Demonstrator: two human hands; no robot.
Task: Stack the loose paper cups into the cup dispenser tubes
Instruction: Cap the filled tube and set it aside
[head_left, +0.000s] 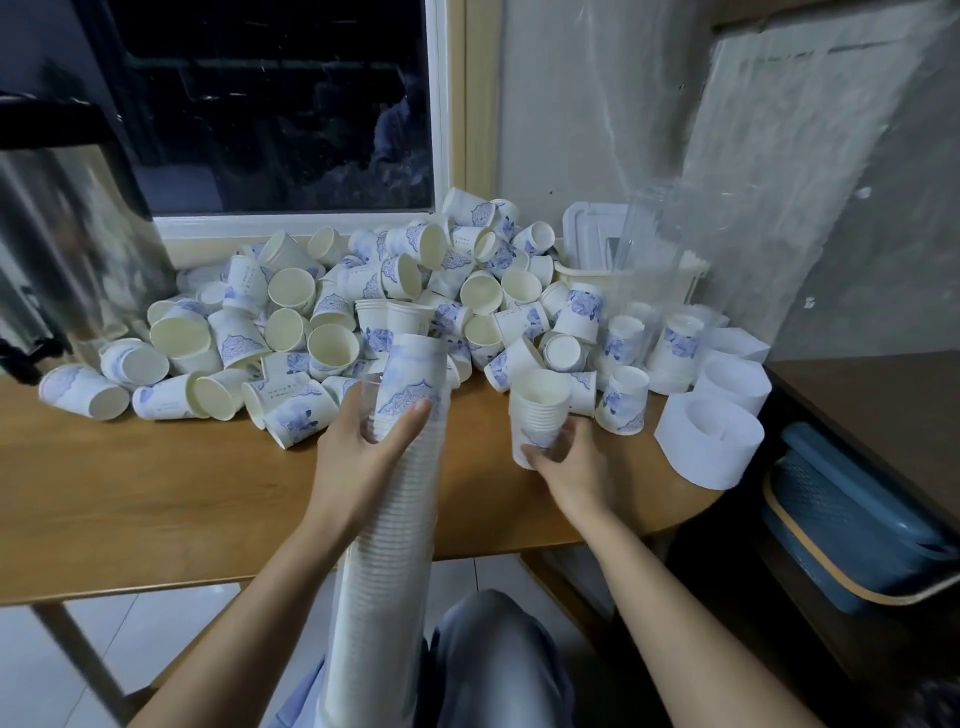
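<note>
The clear dispenser tube (387, 545) leaned from the person's lap up over the near edge of the table (156, 493), packed along its whole visible length with nested cups, the topmost printed cup poking out of its far mouth. The left hand (358, 457) was wrapped round the tube just below that mouth, thumb across the front. Just to the right, the right hand (566, 462) clasped a short stack of cups (537, 410) by its base, rims up, standing apart from the tube.

This tube looked close to full, so the short stack was probably among the last to go into it. Much was left, though: a big heap of loose cups (311, 312) lay tumbled across the far side of the table, from left to right. On the far right, a few short stacks (680, 343) stood upright by more clear tubes (654, 249), which seemed empty, and a white basket (576, 270). White paper bands (711, 447) sat at the table's right end, and a steel urn (67, 234) stood at the far left
</note>
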